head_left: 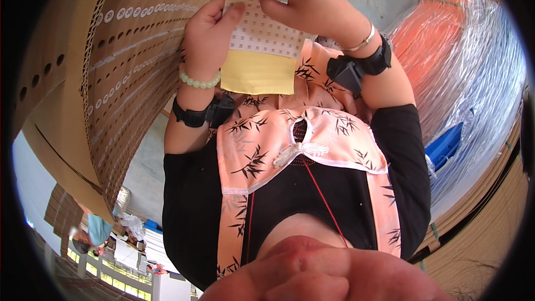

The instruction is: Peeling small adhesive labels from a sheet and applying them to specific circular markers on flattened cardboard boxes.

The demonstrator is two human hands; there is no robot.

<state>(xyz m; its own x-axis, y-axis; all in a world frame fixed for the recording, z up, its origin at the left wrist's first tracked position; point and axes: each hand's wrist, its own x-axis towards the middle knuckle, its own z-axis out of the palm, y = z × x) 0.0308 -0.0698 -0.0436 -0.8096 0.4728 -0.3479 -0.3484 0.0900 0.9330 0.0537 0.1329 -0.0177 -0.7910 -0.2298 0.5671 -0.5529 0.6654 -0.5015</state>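
My left hand (207, 39) is closed on the left edge of a sheet of small stickers (268, 32), its thumb lying on the front. The sheet is white with rows of little printed squares, and its lower strip is plain yellow. Above the sheet's upper right, my right hand (309, 1) has thumb and forefinger bent together in a pinch. Whatever sits between those fingertips is too small and partly hidden to make out. To the left stands a tall stack of brown cardboard (131, 36) with rows of holes and round white stickers.
Clear plastic film wraps orange (440, 22) and blue bundles (444, 146) on the right. Flat cardboard (473, 234) lies at the lower right. A patterned pink apron (251, 150) covers my front. Other people (97, 228) show far off at the lower left.
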